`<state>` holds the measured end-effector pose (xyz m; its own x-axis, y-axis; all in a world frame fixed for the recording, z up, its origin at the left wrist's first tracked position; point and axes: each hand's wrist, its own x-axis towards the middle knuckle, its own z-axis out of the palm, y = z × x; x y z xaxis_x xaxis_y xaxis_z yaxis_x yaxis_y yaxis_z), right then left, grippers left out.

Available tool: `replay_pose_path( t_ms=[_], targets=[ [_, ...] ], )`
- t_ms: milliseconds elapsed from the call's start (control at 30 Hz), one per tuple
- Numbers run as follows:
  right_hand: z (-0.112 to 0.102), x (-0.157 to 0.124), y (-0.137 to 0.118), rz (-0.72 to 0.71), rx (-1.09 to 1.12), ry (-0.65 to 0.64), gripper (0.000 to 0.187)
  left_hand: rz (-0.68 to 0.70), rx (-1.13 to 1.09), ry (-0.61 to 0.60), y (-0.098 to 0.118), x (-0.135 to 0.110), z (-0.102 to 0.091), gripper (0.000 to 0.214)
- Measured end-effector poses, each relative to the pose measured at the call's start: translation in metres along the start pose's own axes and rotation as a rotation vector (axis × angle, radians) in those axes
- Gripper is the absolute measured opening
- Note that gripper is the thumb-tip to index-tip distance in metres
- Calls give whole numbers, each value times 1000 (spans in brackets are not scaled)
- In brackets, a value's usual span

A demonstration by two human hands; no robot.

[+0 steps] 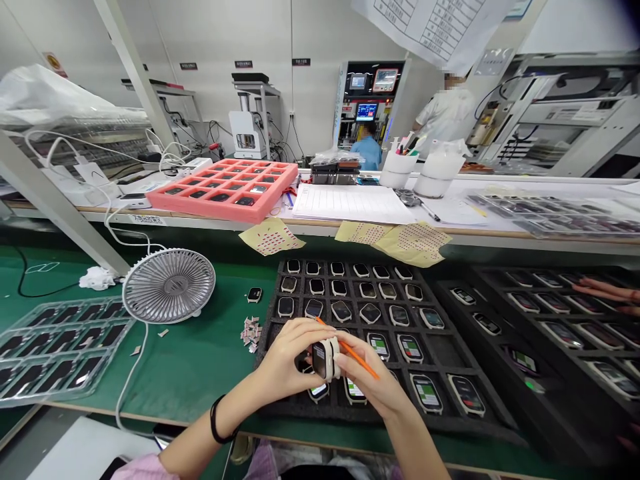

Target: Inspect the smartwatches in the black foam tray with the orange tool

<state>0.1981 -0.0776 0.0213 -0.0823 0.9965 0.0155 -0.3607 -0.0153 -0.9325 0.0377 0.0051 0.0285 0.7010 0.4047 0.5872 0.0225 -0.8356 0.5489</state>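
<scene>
Head view: left hand (287, 350) and right hand (365, 370) grip what seems a smartwatch (323, 360) over a foam tray (440, 350).

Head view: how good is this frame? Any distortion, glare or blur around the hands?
Head view: wide-angle distortion bows the bench and stretches things toward the edges; the right corners darken; the left hand and right hand look sharp, without obvious motion blur; lighting is even, with small glints on the watches.

The wall signs (301, 62) are too small to read.
</scene>
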Motion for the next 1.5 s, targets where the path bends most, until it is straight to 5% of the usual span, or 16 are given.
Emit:
replay_pose_path(
  t_ms=[433, 600, 800, 1500],
  targets=[
    [11, 5, 4, -92, -1, 47, 37, -6, -56, 79, -1, 3, 4, 54],
    [-1, 0, 6, -464, -178, 378, 39, -201, -136, 63, -1, -1, -1, 50],
    [1, -17, 0, -785, -261, 436, 49, -361, -209, 37, -4, -7, 0, 54],
    [8, -19, -1, -779, -401, 429, 48, -334, -60, 35, -3, -11, -2, 55]
  ],
)
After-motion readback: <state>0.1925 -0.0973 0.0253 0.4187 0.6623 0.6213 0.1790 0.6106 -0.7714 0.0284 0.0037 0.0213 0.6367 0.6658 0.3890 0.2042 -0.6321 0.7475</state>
